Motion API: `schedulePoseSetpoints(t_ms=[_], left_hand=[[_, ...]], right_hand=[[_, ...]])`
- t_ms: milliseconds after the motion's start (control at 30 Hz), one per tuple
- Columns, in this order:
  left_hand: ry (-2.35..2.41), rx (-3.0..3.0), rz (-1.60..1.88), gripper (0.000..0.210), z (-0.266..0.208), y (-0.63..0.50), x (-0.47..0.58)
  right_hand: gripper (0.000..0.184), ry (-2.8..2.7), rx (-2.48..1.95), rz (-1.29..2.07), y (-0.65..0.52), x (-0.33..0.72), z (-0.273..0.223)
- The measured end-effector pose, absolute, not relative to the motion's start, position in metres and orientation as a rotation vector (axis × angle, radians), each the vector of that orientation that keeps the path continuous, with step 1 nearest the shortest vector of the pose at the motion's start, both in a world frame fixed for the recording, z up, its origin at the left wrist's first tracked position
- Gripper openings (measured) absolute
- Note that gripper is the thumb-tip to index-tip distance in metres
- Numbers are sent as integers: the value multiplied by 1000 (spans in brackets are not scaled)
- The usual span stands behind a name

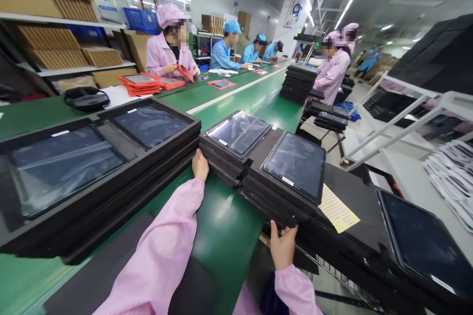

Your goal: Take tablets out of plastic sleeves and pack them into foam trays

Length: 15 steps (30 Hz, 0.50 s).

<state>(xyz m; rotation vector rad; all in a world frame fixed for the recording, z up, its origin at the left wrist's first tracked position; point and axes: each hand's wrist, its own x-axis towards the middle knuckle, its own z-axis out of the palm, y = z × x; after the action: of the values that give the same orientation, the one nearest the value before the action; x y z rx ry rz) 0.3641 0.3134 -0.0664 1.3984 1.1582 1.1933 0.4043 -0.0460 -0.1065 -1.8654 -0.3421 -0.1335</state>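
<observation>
Tray stack (pixel 254 170), topped with two tablets (pixel 295 165), sits by the green table's (pixel 225 221) edge, our left hand (pixel 200 165) against its left corner, our right hand (pixel 284 246) at its near lower edge, though we cannot tell whether either pinches it.

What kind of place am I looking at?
Probably an electronics assembly or packing workshop: a long green bench, co-workers in caps and smocks, and black foam trays holding tablet-like panels.

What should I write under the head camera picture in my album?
Left hand and right hand on a black tray stack topped with two dark panels, beside green worktop.
</observation>
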Motion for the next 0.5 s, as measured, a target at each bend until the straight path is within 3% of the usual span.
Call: schedulePoseSetpoints(t_ms=[333, 500], left_hand=[[1177, 1338, 1216, 30, -57, 304, 355], [1182, 1292, 1188, 38, -37, 281, 339]], right_hand=[[73, -360, -1933, -172, -30, 399, -106], [71, -360, -1955, -202, -29, 390, -105]])
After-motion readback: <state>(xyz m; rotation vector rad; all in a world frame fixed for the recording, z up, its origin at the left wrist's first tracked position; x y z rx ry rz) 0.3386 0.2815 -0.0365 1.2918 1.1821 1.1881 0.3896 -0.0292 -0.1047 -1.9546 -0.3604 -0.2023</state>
